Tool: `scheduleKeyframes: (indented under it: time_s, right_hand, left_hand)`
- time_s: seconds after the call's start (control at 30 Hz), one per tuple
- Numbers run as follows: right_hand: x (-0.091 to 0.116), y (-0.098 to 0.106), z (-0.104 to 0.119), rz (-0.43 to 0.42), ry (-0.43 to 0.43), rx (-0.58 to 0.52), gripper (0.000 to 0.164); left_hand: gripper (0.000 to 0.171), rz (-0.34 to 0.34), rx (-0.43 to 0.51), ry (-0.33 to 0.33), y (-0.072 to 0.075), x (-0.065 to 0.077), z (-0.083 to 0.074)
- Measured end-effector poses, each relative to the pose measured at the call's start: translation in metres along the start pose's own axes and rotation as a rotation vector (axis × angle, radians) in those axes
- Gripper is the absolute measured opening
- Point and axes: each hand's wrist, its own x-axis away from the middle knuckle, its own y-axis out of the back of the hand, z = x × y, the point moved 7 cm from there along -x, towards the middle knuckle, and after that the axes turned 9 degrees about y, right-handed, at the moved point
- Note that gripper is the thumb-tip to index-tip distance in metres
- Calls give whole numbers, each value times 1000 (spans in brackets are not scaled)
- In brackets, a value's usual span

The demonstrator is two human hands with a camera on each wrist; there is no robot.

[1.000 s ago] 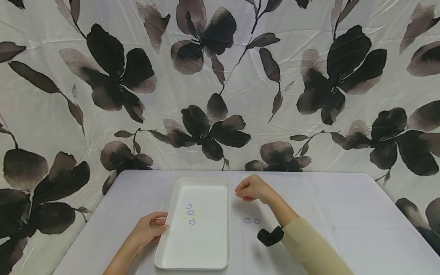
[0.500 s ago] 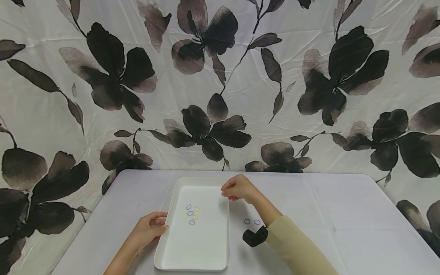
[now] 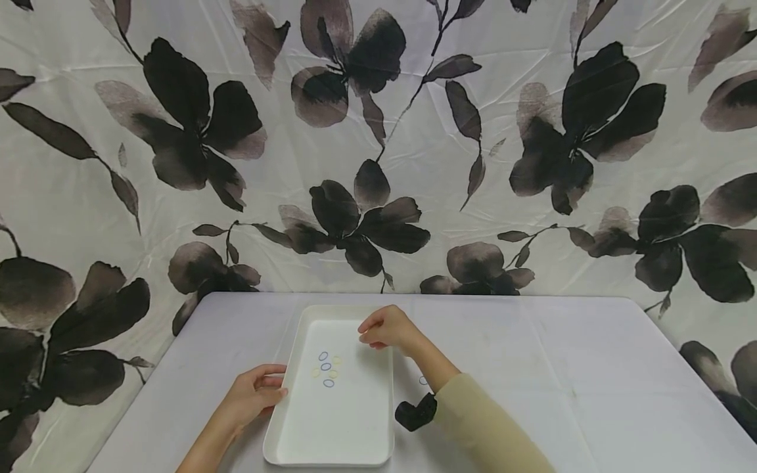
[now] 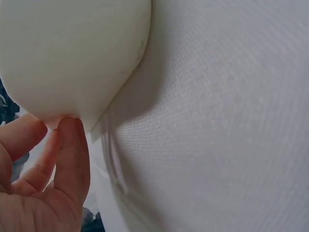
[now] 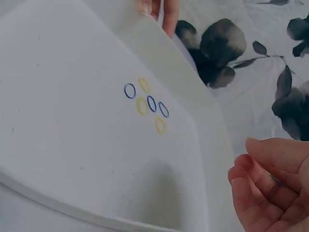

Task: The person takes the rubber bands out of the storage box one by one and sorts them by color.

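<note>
Holding a white tray [image 3: 331,433] by its left edge, about midway along, with the left hand [image 3: 257,393], fingertips and thumb against the rim. Resting flat on the pale tabletop [image 3: 532,368], left of its middle, with far end close to the tabletop's far edge and long sides running toward the near edge.

Hovering with the right hand [image 3: 387,327] above the tray near its far right corner, fingers bent and thumb close to the fingertips. Impossible to tell, from either the head or the right wrist view, whether anything sits between those fingertips.

Grouped on the tray's floor, nearer its left edge than its right: three blue rings [image 5: 147,103] and three yellow rings [image 5: 137,106], all lying flat, close together. Lying apart on the tabletop, just beyond the tray's right edge and partly hidden by the right forearm: a lone blue ring [image 3: 420,380].

Covering the right forearm, a beige sleeve [image 3: 491,427], with a black piece [image 3: 416,412] at its cuff, over the tabletop beside the tray's right edge. Behind the tabletop's far edge, floral fabric [image 3: 343,226] with dark blossoms and leaves on white.
</note>
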Motion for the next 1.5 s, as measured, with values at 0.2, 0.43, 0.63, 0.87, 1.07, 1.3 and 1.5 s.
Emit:
scheduleKeyframes:
  time_s: [0.2,0.43,0.63,0.87,1.07,1.3,1.5]
  right_hand:
    - [-2,-14,-3,-11,7,19,9]
    - [-7,-31,-10,-4,17,26,8]
    - [-11,-44,-18,-27,11,93,8]
    - [-8,-58,-19,-56,61,127,10]
    - [-5,-59,-19,-110,93,212,15]
    - [-3,-62,-21,-155,123,301,12]
    - [-3,-63,-21,-167,153,326,6]
  left_hand:
    - [54,3,13,-17,0,1,-1]
    - [58,3,19,-31,2,-1,0]
    - [59,24,23,-45,1,-2,-2]
    - [59,38,29,-43,1,-2,-2]
    - [60,66,34,-66,0,-1,-2]
    - [59,49,34,-44,1,-1,-1]
    - [60,30,35,-21,1,-3,0]
